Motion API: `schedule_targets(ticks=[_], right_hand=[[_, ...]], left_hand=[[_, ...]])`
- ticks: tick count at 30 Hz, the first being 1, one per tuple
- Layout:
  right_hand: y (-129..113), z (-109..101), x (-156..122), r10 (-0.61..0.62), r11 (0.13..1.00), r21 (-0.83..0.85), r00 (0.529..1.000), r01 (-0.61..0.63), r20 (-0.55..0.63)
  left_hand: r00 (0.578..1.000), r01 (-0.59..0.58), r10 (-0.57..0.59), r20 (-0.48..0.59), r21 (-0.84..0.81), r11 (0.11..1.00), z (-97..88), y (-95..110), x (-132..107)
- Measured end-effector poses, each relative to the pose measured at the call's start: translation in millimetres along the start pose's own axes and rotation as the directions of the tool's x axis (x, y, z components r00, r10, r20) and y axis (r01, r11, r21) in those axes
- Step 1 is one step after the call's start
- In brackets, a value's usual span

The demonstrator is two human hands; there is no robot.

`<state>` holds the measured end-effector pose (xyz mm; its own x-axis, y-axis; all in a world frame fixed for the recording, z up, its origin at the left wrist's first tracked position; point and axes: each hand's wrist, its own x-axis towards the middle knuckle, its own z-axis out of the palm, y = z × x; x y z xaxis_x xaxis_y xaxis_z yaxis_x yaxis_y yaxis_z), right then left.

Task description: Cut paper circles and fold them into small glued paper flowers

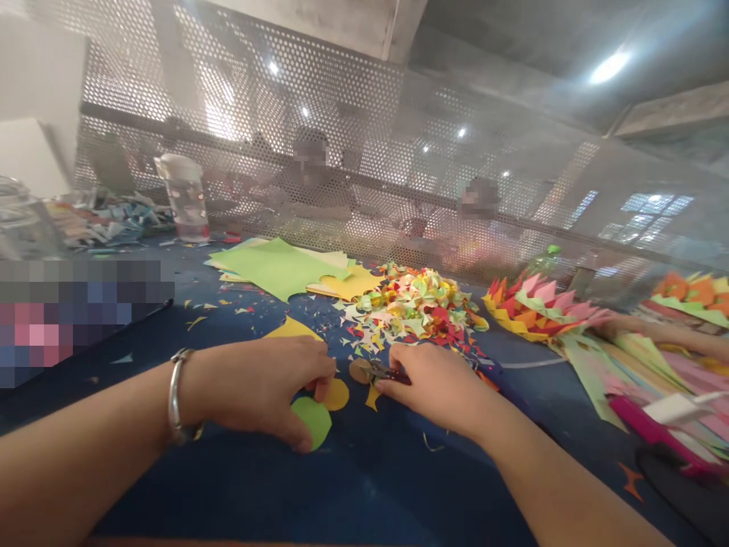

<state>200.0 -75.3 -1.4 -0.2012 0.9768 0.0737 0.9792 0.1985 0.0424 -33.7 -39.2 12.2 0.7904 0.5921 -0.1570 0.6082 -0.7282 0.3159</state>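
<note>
My left hand (pixel 273 384), with a silver bangle at the wrist, curls over a green paper circle (pixel 314 422), its thumb lying on the edge. A yellow paper circle (pixel 336 394) shows under its fingertips. My right hand (pixel 436 384) is closed around small dark scissors (pixel 387 371), mostly hidden by the fingers. At their tip is a brownish round piece (pixel 360 371), and a yellow paper scrap (pixel 372 398) hangs or lies just below. Behind my left hand lies a piece of yellow paper (pixel 293 328).
Green sheets (pixel 279 266) and a heap of colourful paper scraps (pixel 427 300) lie beyond my hands. Folded paper crowns (pixel 541 308) and a magenta tool (pixel 661 433) are at right. A plastic cup (pixel 185 197) stands back left. Another person's arm (pixel 661 330) reaches in from the right.
</note>
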Motion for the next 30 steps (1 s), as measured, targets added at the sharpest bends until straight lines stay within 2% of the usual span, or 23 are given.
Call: schedule_targets(ticks=[5,9,13,15,18,23,26,30], right_hand=[[1.0,0.6,-0.8,-0.001,1.000,-0.003,1.000,0.001,-0.007],[2.2,1.8,-1.1,-0.007,1.000,-0.016,1.000,0.007,-0.020],[3.3,3.9,-1.8,-0.008,1.000,-0.025,0.999,0.007,-0.033],[3.4,4.4,-2.1,-0.010,1.000,-0.025,0.999,0.009,-0.040],[1.7,2.4,-2.3,-0.012,1.000,-0.025,0.998,0.011,-0.055],[-8.3,-7.9,-5.0,-0.025,1.000,0.007,0.993,0.026,-0.117],[-14.5,-11.0,-8.6,-0.106,0.981,0.134,0.969,0.138,-0.222],[-17.3,-5.1,-11.8,-0.206,0.904,0.270,0.890,0.333,-0.407]], left_hand=[[1.000,-0.019,0.020,0.023,-0.038,0.999,-0.3,0.8,0.3],[0.997,0.012,0.005,0.072,-0.237,0.971,-1.9,5.2,4.7],[0.999,-0.005,-0.011,-0.033,-0.442,0.897,2.1,-2.2,15.1],[0.994,-0.060,-0.003,-0.114,-0.541,0.839,6.2,-8.8,21.2],[0.979,-0.096,-0.055,-0.196,-0.683,0.724,10.4,-13.8,27.6],[0.968,-0.109,-0.138,-0.209,-0.848,0.518,10.1,-6.4,29.7],[0.967,-0.131,-0.142,-0.212,-0.890,0.436,11.5,-2.1,30.9],[0.962,-0.127,-0.186,-0.198,-0.933,0.338,14.4,3.8,32.7]])
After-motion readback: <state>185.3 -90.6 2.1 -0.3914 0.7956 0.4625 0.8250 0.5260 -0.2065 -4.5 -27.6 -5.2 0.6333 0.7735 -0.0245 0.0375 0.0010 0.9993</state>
